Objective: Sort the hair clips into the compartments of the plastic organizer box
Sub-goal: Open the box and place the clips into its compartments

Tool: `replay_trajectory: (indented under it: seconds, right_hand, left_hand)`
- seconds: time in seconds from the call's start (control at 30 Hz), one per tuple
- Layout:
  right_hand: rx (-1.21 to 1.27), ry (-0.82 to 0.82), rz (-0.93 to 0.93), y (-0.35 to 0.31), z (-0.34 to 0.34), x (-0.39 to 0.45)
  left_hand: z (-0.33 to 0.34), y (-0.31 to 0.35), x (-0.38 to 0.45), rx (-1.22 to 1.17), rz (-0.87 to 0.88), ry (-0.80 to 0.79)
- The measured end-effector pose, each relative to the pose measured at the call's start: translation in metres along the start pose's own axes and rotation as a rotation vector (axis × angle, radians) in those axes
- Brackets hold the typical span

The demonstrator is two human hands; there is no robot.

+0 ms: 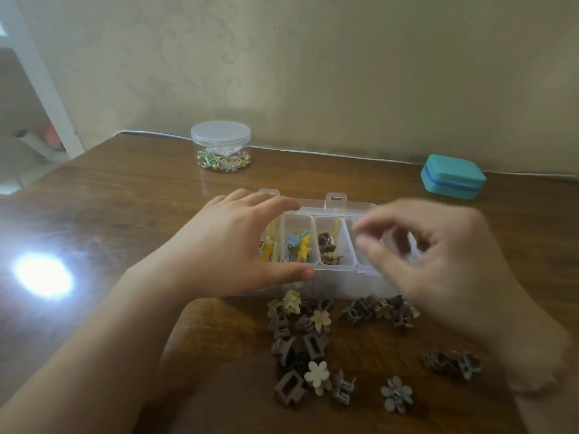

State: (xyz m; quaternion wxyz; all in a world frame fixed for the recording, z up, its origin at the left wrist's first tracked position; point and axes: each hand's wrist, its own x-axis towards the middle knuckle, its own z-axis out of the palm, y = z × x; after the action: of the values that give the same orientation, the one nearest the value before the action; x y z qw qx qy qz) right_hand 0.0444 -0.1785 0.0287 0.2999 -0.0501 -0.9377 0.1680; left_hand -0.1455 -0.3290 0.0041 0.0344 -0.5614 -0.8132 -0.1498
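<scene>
Hair clips (pixel 316 346) lie loose on the worktop (pixel 125 214), just in front of the plastic organizer box (pixel 341 281), on the person's side of it. The box's long axis runs left to right, so any clip has to travel away from the person and over the near wall. The left hand (pixel 238 242) grips the box's left end, thumb on the near wall and fingers over the far rim. The right hand (pixel 438 255) hovers above the right-hand compartments, fingers curled toward the thumb; blur hides whether it pinches a clip. It is nearer the right-hand clips. The rightmost compartments are covered by that hand.
</scene>
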Motion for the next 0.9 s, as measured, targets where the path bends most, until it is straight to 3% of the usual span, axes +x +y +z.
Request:
replay_trajectory:
  seconds: [0.13, 0.3, 0.57, 0.63, 0.7, 0.77, 0.9]
  right_hand:
    - [-0.117, -0.432, -0.105, -0.013, 0.006, -0.009]
    - [-0.265, -0.527, -0.191, -0.014, 0.018, -0.011]
    - [-0.204, -0.509, -0.192, -0.012, 0.010, -0.009]
    - [-0.031, -0.396, -0.145, -0.008, 0.002, -0.006]
    - [0.149, -0.163, -0.092, -0.007, -0.004, -0.004]
    - [0.151, 0.023, -0.051, -0.005, -0.002, -0.003]
    - [0.039, 0.038, 0.044, 0.001, 0.006, -0.004]
  left_hand:
    - [0.001, 0.001, 0.000, 0.006, 0.002, 0.014]
    - [0.001, 0.000, 0.000, 0.008, 0.001, 0.011]
    - [0.000, 0.000, 0.000, 0.002, 0.000, 0.006]
    - [0.001, 0.000, 0.000, -0.003, 0.004, 0.005]
    - [0.001, -0.001, 0.000, -0.004, 0.005, 0.004]
    - [0.001, -0.001, 0.000, -0.001, 0.006, 0.004]
    - [0.001, -0.001, 0.000, -0.006, 0.010, 0.005]
